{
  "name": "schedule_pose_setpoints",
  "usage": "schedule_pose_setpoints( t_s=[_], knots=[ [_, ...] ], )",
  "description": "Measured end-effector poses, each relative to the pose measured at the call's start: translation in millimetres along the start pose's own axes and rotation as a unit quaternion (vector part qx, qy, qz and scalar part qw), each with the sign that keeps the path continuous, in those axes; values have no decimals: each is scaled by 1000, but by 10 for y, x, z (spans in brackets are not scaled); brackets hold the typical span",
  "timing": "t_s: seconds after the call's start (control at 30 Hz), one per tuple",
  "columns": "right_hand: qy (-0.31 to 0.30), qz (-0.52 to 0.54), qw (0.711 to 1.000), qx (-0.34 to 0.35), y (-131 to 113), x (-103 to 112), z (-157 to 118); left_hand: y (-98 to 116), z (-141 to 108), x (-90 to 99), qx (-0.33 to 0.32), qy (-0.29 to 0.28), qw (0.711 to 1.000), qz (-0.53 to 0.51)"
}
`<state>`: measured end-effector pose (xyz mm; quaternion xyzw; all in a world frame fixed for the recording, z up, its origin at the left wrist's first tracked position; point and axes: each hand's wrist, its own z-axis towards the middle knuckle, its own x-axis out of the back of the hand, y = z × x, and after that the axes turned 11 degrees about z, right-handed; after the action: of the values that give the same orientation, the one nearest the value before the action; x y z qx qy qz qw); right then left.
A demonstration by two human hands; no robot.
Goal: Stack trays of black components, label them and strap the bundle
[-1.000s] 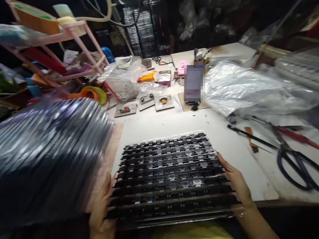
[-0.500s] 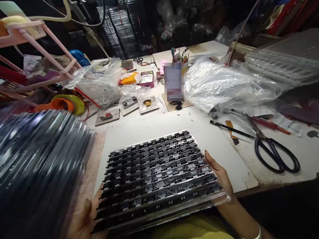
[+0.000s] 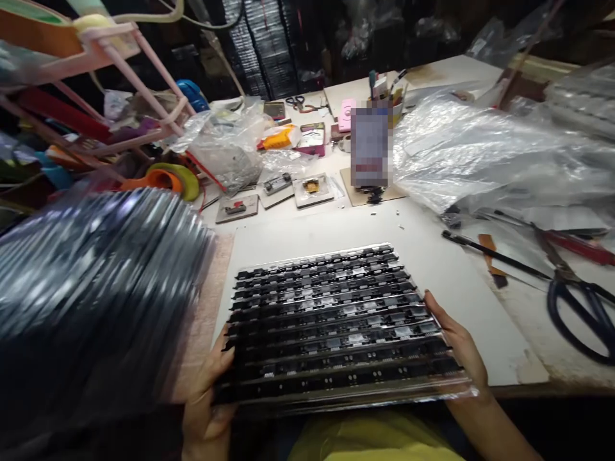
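Between my two hands is a clear plastic tray (image 3: pixel 336 387) filled with rows of small black electronic parts (image 3: pixel 327 307). My left hand (image 3: pixel 209 384) is closed on the tray's left edge, its thumb at the side. My right hand (image 3: pixel 459 346) grips the right edge, with part of the fingers hidden underneath. The tray is held over the front of a white board (image 3: pixel 269 237), tilted a little toward me. To the left, close to my left hand, stands a tall stack of dark plastic trays (image 3: pixel 106 275), blurred.
Scissors (image 3: pixel 576 314) and a black pen-like tool (image 3: pixel 494 255) lie at the right. Behind the board are several small blocks with parts (image 3: pixel 314 191) and a pixelated phone-like object (image 3: pixel 369 144). Clear plastic bags (image 3: pixel 461 147) lie at the back right, a pink rack (image 3: pixel 129 70) at the left.
The camera view has turned left, so the scene sits farther right. Both hands still hold the tray; its tilt has altered slightly and my left hand shows more fully.
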<state>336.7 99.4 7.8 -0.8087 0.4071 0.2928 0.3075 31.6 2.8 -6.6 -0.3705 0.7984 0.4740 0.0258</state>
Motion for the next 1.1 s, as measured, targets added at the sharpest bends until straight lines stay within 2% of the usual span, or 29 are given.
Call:
schedule_pose_setpoints(
  t_s=[0.1, 0.17, 0.4, 0.6, 0.73, 0.83, 0.93, 1.1],
  knots=[
    [62, -21, 995, 69, -1, 91, 18, 4, -10, -13, 11, -17, 1000, -9],
    [77, -36, 993, 83, -4, 92, 14, 14, -24, -40, 17, -33, 999, -12],
    [17, -68, 996, 45, 34, -32, -58, 45, -58, -137, -8, -82, 996, -18],
    [105, -18, 993, 49, 50, -45, -111, 61, -66, -134, -7, -83, 996, -15],
    [71, -49, 995, 42, 6, 72, -95, 52, -47, -104, -5, -86, 996, -15],
    [17, -65, 997, 37, -13, 134, -54, 52, -43, -100, 0, -76, 997, -14],
    [-3, -62, 998, 32, -15, 92, -39, 68, -54, -120, 11, -51, 999, 0],
    [-20, -43, 998, 28, 2, -14, -60, 84, -53, -116, 44, 37, 998, 18]
  ],
)
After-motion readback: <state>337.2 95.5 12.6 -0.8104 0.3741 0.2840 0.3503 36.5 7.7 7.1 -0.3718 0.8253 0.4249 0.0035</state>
